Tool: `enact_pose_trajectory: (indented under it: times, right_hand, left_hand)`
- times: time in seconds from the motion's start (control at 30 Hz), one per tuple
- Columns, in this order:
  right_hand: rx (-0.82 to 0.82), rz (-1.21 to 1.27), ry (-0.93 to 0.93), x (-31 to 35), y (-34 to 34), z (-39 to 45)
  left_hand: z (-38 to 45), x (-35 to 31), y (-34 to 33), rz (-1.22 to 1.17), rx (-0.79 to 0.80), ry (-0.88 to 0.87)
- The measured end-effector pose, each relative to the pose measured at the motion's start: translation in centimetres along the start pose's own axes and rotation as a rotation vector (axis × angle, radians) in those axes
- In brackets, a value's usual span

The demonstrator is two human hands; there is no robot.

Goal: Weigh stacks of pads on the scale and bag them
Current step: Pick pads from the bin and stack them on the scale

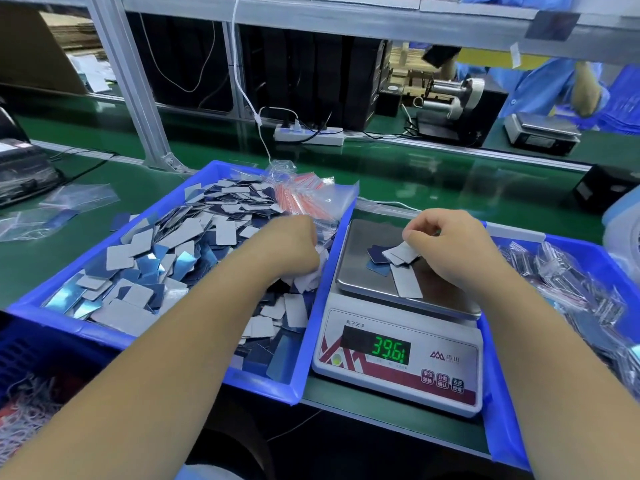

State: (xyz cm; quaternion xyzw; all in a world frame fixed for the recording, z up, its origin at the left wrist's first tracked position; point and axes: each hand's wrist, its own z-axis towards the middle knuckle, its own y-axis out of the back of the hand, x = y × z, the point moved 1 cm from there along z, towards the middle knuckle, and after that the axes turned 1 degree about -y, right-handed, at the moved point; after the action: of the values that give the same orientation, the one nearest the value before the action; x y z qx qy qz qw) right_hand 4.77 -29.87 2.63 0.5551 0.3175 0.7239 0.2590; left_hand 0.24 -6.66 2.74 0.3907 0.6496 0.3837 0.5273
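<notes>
A white digital scale stands between two blue trays and reads 39.61. On its steel pan lie a few pads, white and dark blue. My right hand hovers over the pan and pinches a small fan of white pads. My left hand is in the left blue tray, fingers curled into the heap of loose pads; what it holds is hidden. A bundle of empty zip bags with red strips lies at that tray's far right corner.
A blue tray on the right holds several filled bags. Loose clear bags lie on the green bench at left. A power strip, a tape dispenser and a second scale sit beyond. Another person in blue works at the far right.
</notes>
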Motion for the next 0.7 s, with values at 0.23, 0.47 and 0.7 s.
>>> enact_pose_trajectory:
  times: [0.23, 0.47, 0.7]
  right_hand:
    - [-0.127, 0.037, -0.073, -0.9, 0.5, 0.8]
    - [-0.197, 0.083, -0.151, -2.0, 0.8, 1.3]
    - [-0.188, 0.083, -0.209, -2.2, 0.6, 1.3]
  left_hand:
    - [-0.4, -2.3, 4.2, -0.488, -0.09, -0.16]
    - [1.7, -7.8, -1.4, -0.439, -0.039, -0.403]
    - [2.1, -6.4, -1.5, -0.397, -0.096, -0.444]
